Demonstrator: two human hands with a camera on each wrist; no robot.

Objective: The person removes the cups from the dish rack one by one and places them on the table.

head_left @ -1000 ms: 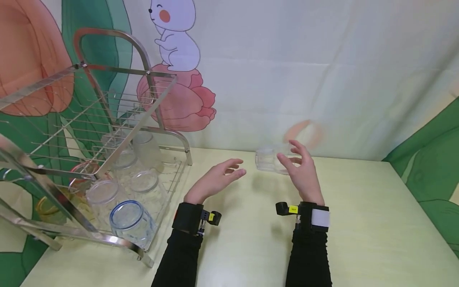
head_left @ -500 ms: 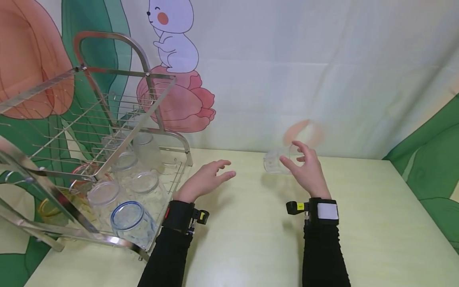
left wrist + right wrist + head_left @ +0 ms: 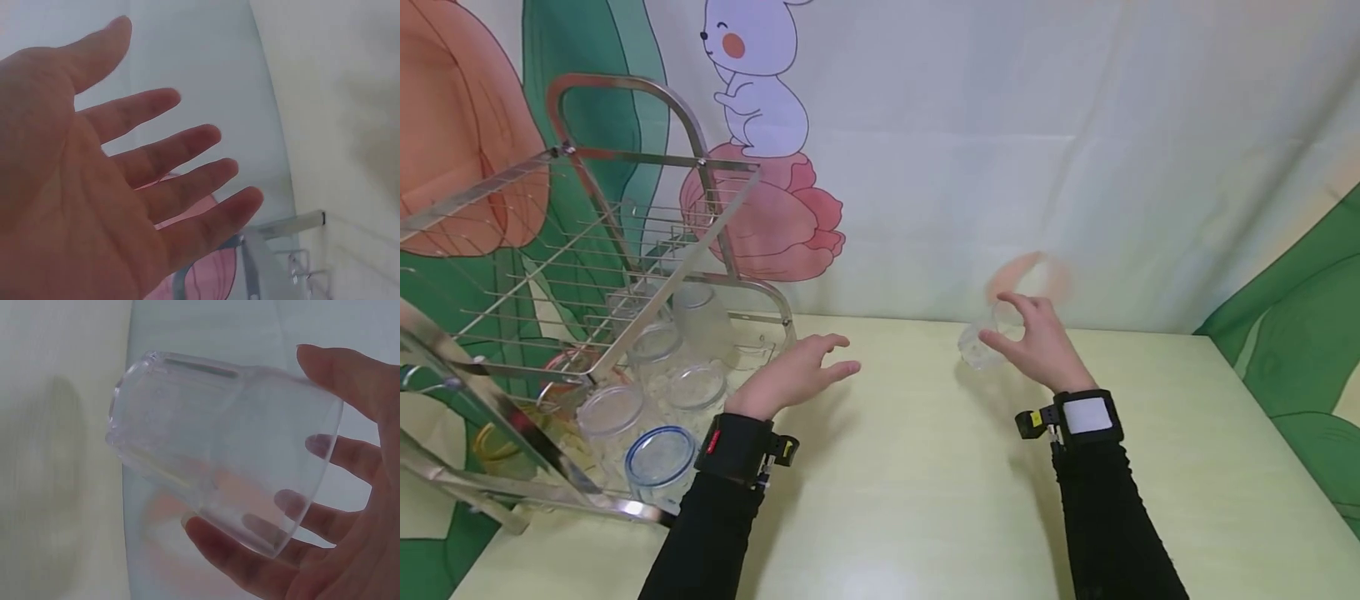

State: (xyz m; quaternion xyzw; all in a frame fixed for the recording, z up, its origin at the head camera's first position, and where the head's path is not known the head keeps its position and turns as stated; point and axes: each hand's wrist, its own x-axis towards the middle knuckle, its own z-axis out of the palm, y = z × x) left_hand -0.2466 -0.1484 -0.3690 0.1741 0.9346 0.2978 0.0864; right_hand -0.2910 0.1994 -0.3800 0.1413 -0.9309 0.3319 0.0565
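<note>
In the right wrist view, my right hand (image 3: pixel 1041 342) grips a clear cup (image 3: pixel 187 425) near its rim, thumb on one side and fingers on the other. The cup (image 3: pixel 977 348) is tilted, its faceted base toward the tabletop and its rim toward my palm. It hangs over the back of the table, and a faint shadow lies below it. My left hand (image 3: pixel 793 375) holds nothing. Its fingers are spread and relaxed in the left wrist view, beside the right edge of the metal dish rack (image 3: pixel 782 312).
The two-tier rack stands on the left, with several upturned clear cups (image 3: pixel 696 387) on its lower shelf. A blue-rimmed glass (image 3: pixel 660 458) is at its front, and a yellow-tinted one (image 3: pixel 505 446) further left. A printed curtain (image 3: pixel 925 167) hangs behind the table (image 3: pixel 910 500).
My left hand has moved left toward the rack. The right hand has turned the cup from lying sideways to base downward, shifting it slightly right.
</note>
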